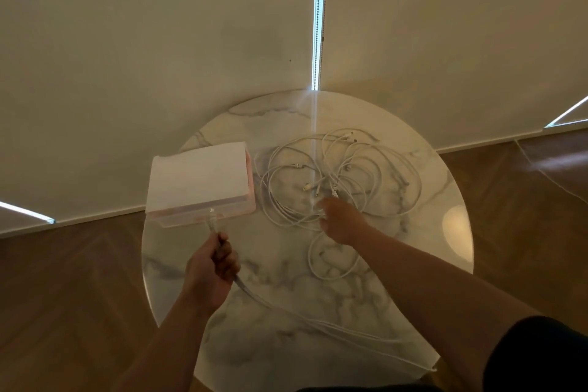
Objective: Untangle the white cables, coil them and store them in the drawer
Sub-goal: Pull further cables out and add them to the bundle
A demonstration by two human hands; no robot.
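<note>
Tangle of white cables (337, 181) is lying on the round marble table (286, 296), right of centre, with several plug ends showing in the middle. One small loop is sitting apart, near the right wrist. White drawer box (199, 180) is sitting on the table's left side, just beside the tangle; can't tell if it's open.

Left hand (210, 267) is gripping a loose cable (211, 223) in a curled fist. The plug end is sticking up out of the fist toward the drawer box's front edge. The rest is trailing from under the hand across the table to the near-right rim.

Right hand (342, 221) is reaching into the near edge of the tangle with fingertips on the strands. It's blurred, so can't tell whether it's pinching anything.

Blinds (159, 41) are hanging behind the table, with wood floor (79, 280) around it.
</note>
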